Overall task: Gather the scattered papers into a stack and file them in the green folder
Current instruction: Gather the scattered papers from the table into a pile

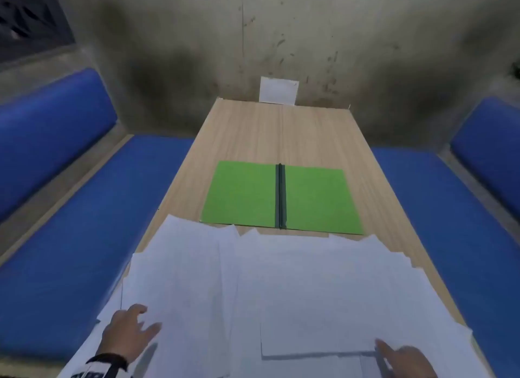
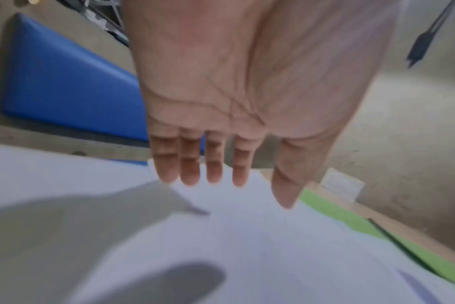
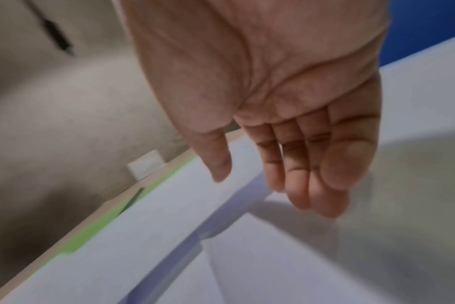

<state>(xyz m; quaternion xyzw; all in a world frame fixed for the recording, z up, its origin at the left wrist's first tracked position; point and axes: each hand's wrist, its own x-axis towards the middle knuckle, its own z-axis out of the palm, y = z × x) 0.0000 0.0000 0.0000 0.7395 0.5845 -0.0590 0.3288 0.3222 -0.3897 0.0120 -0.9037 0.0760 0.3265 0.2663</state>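
Note:
Several white papers [image 1: 281,279] lie scattered and overlapping across the near half of the wooden table [image 1: 281,130]. Beyond them the green folder [image 1: 281,196] lies spread open and flat, with a dark spine down its middle. My left hand [image 1: 132,330] hovers over the left papers with fingers spread and straight; the left wrist view shows the left hand [image 2: 221,174] above a sheet [image 2: 247,236], holding nothing. My right hand [image 1: 399,358] is at the near right, fingers straight over the papers; the right wrist view shows the right hand [image 3: 286,185] just above a sheet [image 3: 169,226].
Blue padded benches [image 1: 84,237] run along both sides of the table. A small white card [image 1: 278,90] leans against the stained concrete wall at the table's far end. Papers hang over the table's near left edge.

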